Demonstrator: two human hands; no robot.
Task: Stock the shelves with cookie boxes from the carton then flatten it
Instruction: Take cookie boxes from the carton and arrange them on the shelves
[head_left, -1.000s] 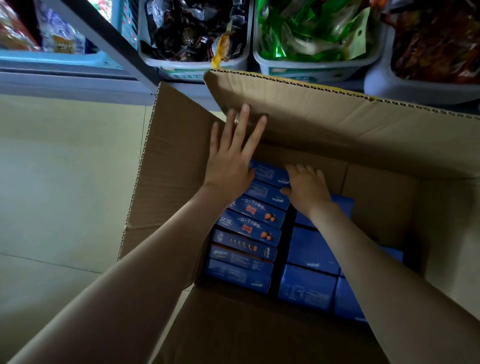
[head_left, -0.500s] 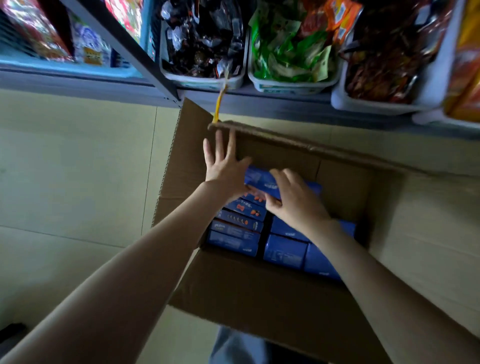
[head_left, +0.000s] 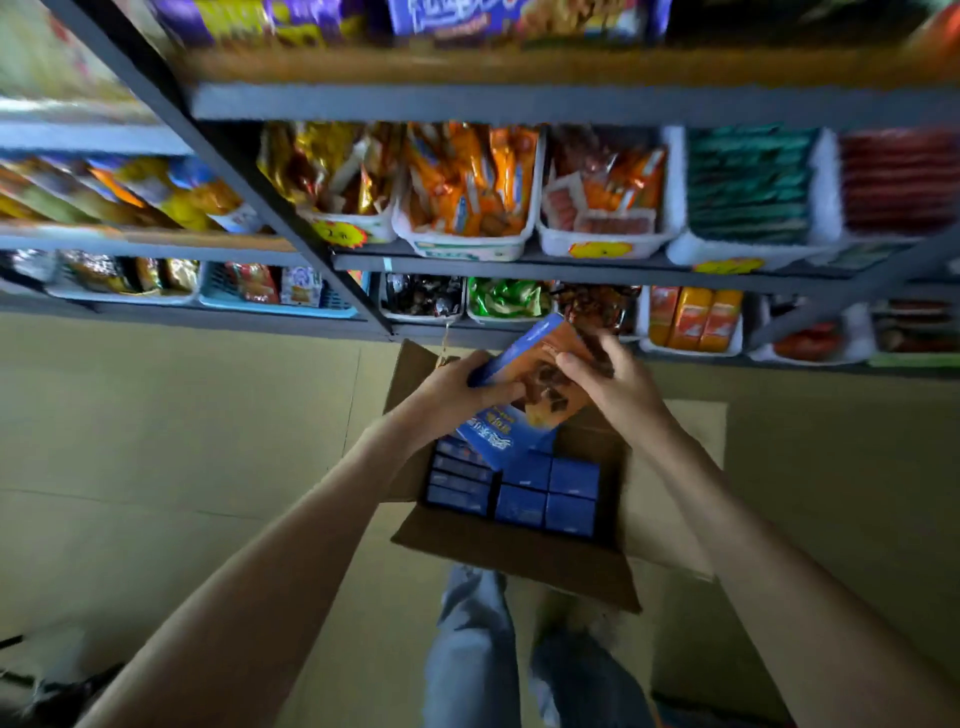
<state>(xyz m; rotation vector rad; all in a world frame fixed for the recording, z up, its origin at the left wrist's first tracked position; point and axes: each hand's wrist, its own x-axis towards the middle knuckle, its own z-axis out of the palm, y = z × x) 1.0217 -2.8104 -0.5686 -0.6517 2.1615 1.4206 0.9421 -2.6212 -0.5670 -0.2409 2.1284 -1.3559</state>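
Two hands hold one cookie box (head_left: 543, 397) in the air above the open carton (head_left: 519, 564), in front of the grey shelving (head_left: 519, 262). Its long axis runs on a slant, from a blue end low and to the left, nearest the carton's contents, up to a far end pointing right and toward the shelves. The broad printed face, blue with an orange panel and dark cookies on it, is turned up toward the camera, and a narrow blue side shows along its left edge. The left hand (head_left: 452, 389) grips it from the left, fingers curled over the face. The right hand (head_left: 613, 384) grips the upper right part, thumb laid on the face and fingers bent round the far side. The carton stands on the pale floor (head_left: 182, 415) with its flaps spread outward and holds more blue boxes (head_left: 548, 488) packed tight: a stack of narrow sides at the left, squarish ends in two rows at the right. The shelving carries white trays (head_left: 457, 252). On the lowest level one holds dark-wrapped sweets (head_left: 421, 296), one green packets (head_left: 506, 299) and one orange packs (head_left: 693, 314) standing upright; a tray on the level above holds orange bags (head_left: 462, 187). Jeans-clad legs (head_left: 472, 649) stand just before the carton's near flap.
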